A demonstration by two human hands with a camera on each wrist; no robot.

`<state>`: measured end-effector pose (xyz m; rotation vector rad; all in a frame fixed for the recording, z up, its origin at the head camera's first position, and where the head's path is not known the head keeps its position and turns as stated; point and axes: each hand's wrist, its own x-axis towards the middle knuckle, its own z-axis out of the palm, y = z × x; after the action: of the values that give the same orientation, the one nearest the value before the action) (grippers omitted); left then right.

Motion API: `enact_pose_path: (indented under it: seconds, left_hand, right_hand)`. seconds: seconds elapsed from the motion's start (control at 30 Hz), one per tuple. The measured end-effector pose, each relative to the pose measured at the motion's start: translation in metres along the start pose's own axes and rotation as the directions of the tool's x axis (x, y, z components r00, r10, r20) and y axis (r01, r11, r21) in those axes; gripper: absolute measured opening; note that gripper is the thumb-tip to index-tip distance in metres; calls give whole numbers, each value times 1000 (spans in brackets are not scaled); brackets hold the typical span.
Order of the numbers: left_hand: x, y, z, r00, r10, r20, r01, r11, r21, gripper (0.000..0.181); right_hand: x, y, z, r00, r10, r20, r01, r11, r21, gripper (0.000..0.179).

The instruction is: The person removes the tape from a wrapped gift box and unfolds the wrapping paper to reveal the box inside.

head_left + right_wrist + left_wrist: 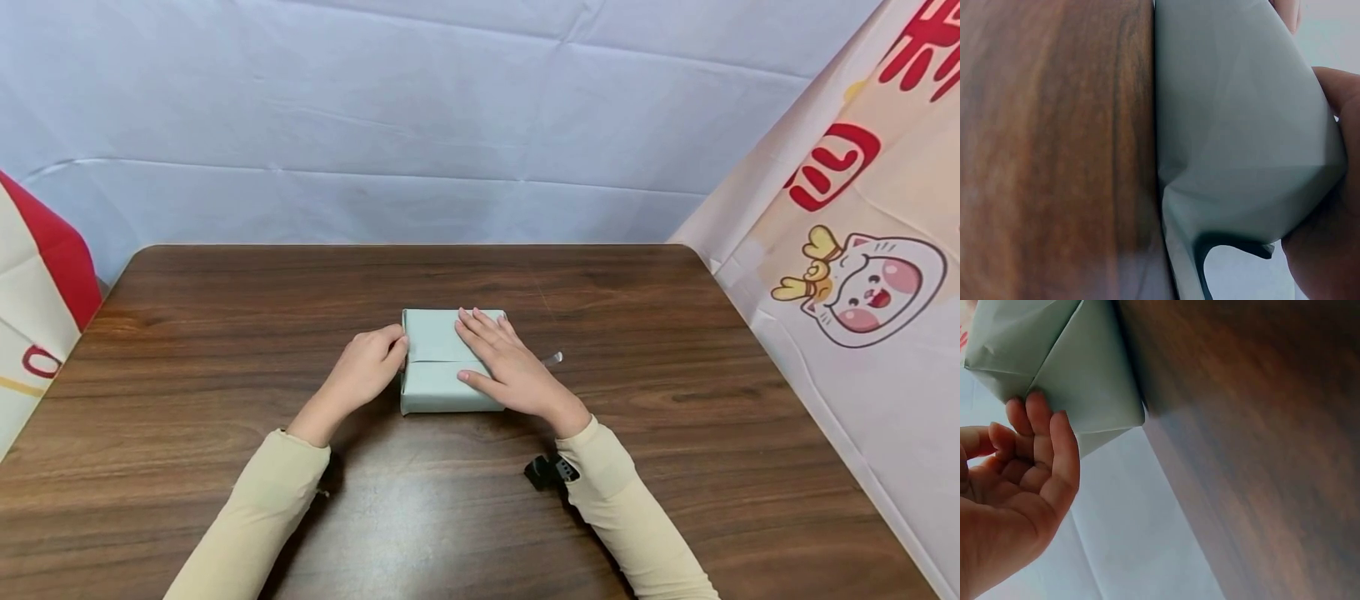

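Observation:
A box-shaped package wrapped in pale green paper [438, 337] lies on the table, a paper seam running across its top. My right hand [510, 367] rests flat on the right part of that top, fingers spread. At the left end, my left hand [1029, 469] touches the folded paper with its fingertips, the fingers slightly bent. Creased triangular folds show there in the left wrist view. Beyond the right hand, a loose paper end [553, 359] sticks out; in the right wrist view this unfolded paper flap [1185, 244] curls away from the package.
The brown wooden table [225, 333] extends around the package. A pale cloth [375, 100] hangs behind it, and a printed banner [862, 208] hangs at the right. Near the right sleeve, a small black object [547, 472] is visible at the wrist.

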<state>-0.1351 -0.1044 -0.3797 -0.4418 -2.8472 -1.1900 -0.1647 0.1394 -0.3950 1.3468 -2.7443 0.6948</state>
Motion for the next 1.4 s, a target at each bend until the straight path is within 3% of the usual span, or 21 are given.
enact_pose_path:
  seconds: [0.13,0.27,0.33,0.5,0.67,0.77,0.83,0.93,1.03,1.1,1.17,1.27,1.4]
  left_hand:
    - [-1,-6,-3,999,-35,-3,34,996,-88,29]
    - [-2,-13,-7,996,-90,-6,87,973,-214,29]
    - [-3,-17,-10,994,-113,-5,109,969,-221,29]
    - [-8,-22,-21,982,-188,-12,188,981,-41,30]
    - [-15,-30,-37,942,-335,35,326,933,155,31]
    - [-19,-36,-44,921,-385,58,364,904,224,33]
    - [-21,-39,-48,916,-396,62,370,894,252,33]
    - [-21,-39,-48,935,-351,37,330,907,263,31]
    - [-16,-35,-42,980,-200,-3,194,948,253,24]
    - [-10,-29,-36,998,-64,-8,64,969,240,20]
    - [-3,-22,-29,998,65,13,-66,967,246,22]
    - [6,-10,-20,976,193,98,-212,941,263,34]
    - [15,3,-15,954,238,181,-288,897,334,39]
  right_hand:
    - [1,-1,0,1000,2,6,-2,1000,-8,69]
    - [1,0,0,1000,-2,2,2,1000,-5,70]
    - [1,0,0,1000,-6,0,6,1000,-3,71]
    - [1,1,2,1000,-15,-8,14,1000,-6,70]
    - [1,0,1,1000,-9,-6,9,1000,-8,70]
    - [1,0,1,1000,-8,-3,8,1000,-8,69]
    - [1,0,0,1000,-8,-2,8,1000,-6,68]
    - [1,0,0,1000,-4,-3,4,1000,-4,67]
    - [1,0,-2,1000,3,-2,-3,1000,-6,67]
    - [3,0,-3,1000,5,1,-5,1000,-6,67]
    - [4,-1,-5,1000,6,0,-6,1000,-3,66]
    - [6,-6,-8,1000,7,-27,-8,999,-41,63]
    - [2,-21,-13,990,-62,-130,39,985,-168,48]
